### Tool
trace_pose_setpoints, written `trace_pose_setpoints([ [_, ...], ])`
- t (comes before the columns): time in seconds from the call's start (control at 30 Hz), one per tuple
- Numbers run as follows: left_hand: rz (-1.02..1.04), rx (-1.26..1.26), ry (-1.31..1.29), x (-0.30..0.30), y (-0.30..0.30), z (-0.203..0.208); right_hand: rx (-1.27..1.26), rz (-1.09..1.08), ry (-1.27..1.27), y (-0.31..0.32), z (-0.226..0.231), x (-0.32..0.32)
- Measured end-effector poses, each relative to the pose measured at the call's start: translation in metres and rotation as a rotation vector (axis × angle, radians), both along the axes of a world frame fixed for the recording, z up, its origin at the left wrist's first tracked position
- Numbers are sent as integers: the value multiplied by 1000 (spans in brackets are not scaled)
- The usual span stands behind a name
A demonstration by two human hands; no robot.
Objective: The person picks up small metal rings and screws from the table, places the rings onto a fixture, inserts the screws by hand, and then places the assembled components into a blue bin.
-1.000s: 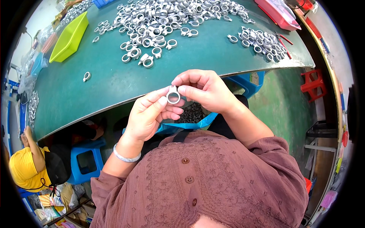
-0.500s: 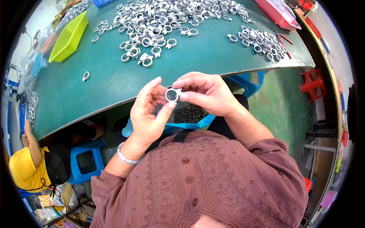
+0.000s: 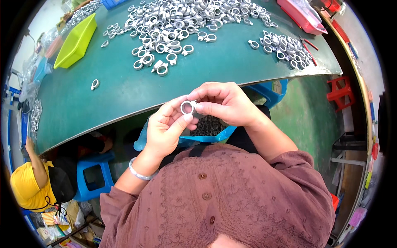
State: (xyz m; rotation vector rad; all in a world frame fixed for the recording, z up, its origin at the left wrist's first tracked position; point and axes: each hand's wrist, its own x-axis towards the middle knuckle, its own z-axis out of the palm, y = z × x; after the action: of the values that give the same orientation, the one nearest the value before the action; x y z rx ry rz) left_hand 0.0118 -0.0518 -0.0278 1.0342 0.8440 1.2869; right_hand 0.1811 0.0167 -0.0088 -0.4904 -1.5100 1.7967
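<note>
A silvery metal ring clamp (image 3: 182,108) with a small lug on its right side is held between my hands, just off the near edge of the green table (image 3: 124,93). My left hand (image 3: 167,126) pinches the ring's rim between thumb and fingers. At the lug, the thumb and forefinger of my right hand (image 3: 225,103) close on the clamp. Beneath my hands, a blue bag or lined container (image 3: 219,135) holds many small dark pieces. Whether my right fingertips hide another small part, I cannot tell.
A large heap of ring clamps (image 3: 178,20) covers the table's far middle, a smaller pile (image 3: 285,47) its right. Red-handled pliers (image 3: 310,49) lie beside that pile. A green tray (image 3: 76,43) stands left; a person in yellow (image 3: 31,186) sits by a blue stool (image 3: 94,175).
The fingers of my left hand have closed in on the ring, where before they were spread around it. The clamp has shifted slightly downward; my right hand keeps its pinch.
</note>
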Motion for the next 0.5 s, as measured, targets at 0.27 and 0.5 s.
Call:
trace_pose_setpoints([
  [0.27, -52, -141, -287, -8, 0, 2, 935, -528, -587, 74, -1, -19],
  [0.5, -90, -273, -371, -22, -1, -2, 1081, -550, -894, 98, -10, -27],
])
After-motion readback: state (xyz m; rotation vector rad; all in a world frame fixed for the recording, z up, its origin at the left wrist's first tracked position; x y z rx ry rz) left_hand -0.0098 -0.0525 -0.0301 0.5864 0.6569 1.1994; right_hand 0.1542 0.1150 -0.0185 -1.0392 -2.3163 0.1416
